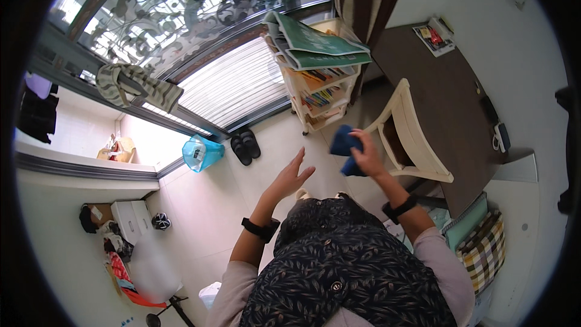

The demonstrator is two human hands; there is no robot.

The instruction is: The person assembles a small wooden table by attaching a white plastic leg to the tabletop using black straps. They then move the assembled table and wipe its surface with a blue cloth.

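My right hand (368, 156) is closed on a dark blue cloth (344, 141), held bunched in the air, with part of it hanging below the fingers. To its left, my left hand (288, 180) is raised with thumb and fingers apart, holding nothing. A gap separates that hand from the cloth. Just beyond my right hand stands a cream wooden chair (417, 130) with its back turned to me.
A dark brown table (451, 103) stands at the right. Ahead is a cream shelf trolley (327, 100), topped by green folded sheets (321, 42). Black slippers (245, 146) and a blue bin (203, 153) sit by the sliding door. A striped cloth (139, 88) hangs at the left.
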